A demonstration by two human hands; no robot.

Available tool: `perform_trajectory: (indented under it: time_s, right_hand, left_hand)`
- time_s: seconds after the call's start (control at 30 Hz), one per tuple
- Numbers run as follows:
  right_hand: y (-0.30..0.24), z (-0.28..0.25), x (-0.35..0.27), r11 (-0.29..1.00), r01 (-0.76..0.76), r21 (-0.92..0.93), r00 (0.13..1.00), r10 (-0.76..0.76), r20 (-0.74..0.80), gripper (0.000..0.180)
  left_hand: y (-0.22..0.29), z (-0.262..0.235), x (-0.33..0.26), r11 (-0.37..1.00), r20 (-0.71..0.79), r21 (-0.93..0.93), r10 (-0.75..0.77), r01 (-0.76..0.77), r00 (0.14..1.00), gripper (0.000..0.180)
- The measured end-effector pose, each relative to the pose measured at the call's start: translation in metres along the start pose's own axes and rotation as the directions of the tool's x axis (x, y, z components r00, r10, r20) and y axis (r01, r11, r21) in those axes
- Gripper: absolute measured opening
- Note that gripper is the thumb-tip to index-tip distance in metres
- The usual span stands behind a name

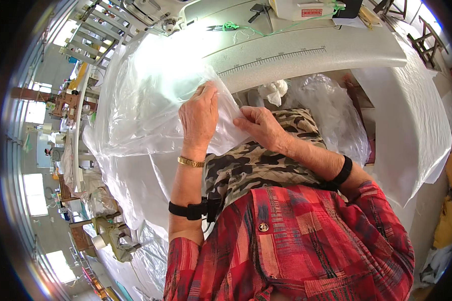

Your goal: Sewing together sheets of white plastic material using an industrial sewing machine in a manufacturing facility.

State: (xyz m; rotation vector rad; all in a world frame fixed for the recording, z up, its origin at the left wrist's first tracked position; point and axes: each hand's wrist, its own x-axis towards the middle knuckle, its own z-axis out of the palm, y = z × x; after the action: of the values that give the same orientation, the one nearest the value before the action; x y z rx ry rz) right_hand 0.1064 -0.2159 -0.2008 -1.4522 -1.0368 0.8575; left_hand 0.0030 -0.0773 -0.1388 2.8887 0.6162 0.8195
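Observation:
A large sheet of clear plastic film (135, 115) spreads over the left part of the sewing table and hangs down its near side. My left hand (201, 118) is closed, its fingertips pinching the film near the table's front edge. To the right and a little nearer, my right hand (263, 128) grips the film's right edge between thumb and bent fingers. Between the two hands the film runs in loose folds. Strong light washes out the film beyond my left hand.
A sewing machine (153, 12) stands at the far left of the table (306, 47), whose front bears a printed ruler. Thread snips (223, 26) with green thread lie behind. Bagged plastic (331, 105) sits under the table's edge; a white sheet (407, 125) hangs at the right.

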Motion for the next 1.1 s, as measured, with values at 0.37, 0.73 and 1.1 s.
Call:
perform_trajectory:
  time_s: [0.37,0.73,1.1]
  right_hand:
    - [-0.008,0.009,-0.001,0.989,-0.009,0.146,0.994,-0.007,0.109,0.029]
    - [-0.027,0.004,-0.007,0.969,0.155,-0.194,0.984,-0.134,0.120,0.028]
    - [-0.010,0.031,-0.008,0.809,0.351,-0.471,0.920,-0.391,0.015,0.022]
  left_hand:
    - [0.001,-0.003,-0.012,0.990,0.033,0.134,0.038,-0.042,0.999,0.008]
    - [0.015,-0.019,-0.011,1.000,0.069,-0.005,-0.004,0.005,0.998,0.013]
    - [0.015,0.006,-0.023,0.852,-0.025,-0.333,-0.435,0.403,0.900,0.037]
